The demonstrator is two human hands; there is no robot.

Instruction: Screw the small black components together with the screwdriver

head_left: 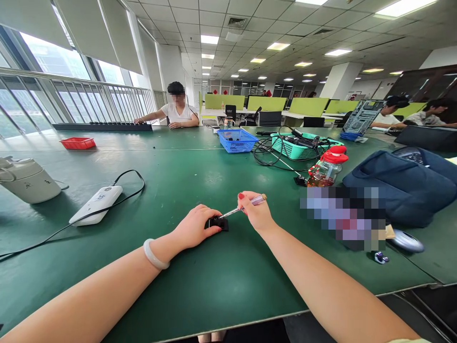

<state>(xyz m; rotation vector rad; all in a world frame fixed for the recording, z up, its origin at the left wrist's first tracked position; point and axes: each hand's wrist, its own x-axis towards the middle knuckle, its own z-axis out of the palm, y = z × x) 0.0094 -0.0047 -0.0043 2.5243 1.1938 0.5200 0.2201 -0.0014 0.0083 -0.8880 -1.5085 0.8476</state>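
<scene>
My left hand (195,227) is closed around a small black part (218,223) and presses it onto the green table (200,286). My right hand (256,211) grips a small screwdriver with a clear handle (243,207); its metal tip slants down to the left onto the black part. A pale bangle sits on my left wrist. Both forearms reach in from the near edge.
A white device with a black cable (95,205) and a white kettle-like appliance (26,179) lie left. A blue bag (396,188), a red-capped bottle (326,167), blue (236,140), green (296,146) and red baskets (77,142) stand beyond. People sit at the far side and right.
</scene>
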